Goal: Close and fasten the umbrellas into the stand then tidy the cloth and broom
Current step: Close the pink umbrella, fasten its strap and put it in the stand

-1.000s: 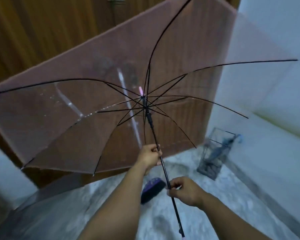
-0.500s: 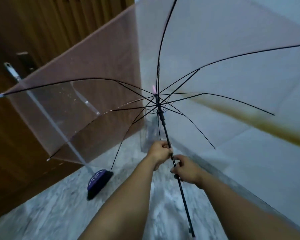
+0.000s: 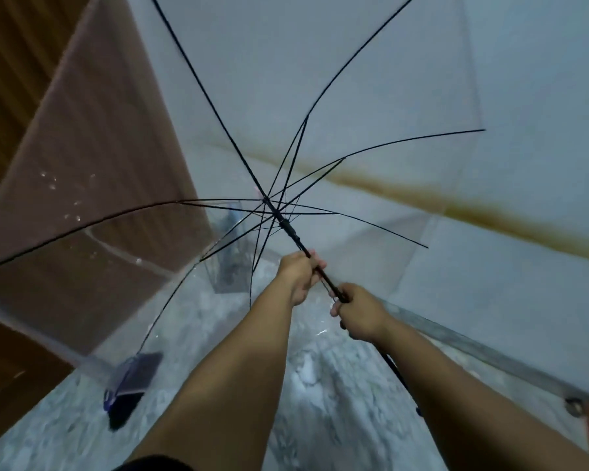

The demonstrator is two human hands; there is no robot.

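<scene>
I see both hands gripping open clear umbrella (image 3: 320,96) shaft: left hand (image 3: 298,271) nearer canopy, right hand (image 3: 359,312) below. Stand (image 3: 230,253) sits behind umbrella; broom (image 3: 130,385) under canopy edge.

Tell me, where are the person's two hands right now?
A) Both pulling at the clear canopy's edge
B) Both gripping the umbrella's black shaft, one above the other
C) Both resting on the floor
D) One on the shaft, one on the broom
B: the left hand is closed on the umbrella's black shaft nearer the ribs, and the right hand is closed on it lower down.
</scene>
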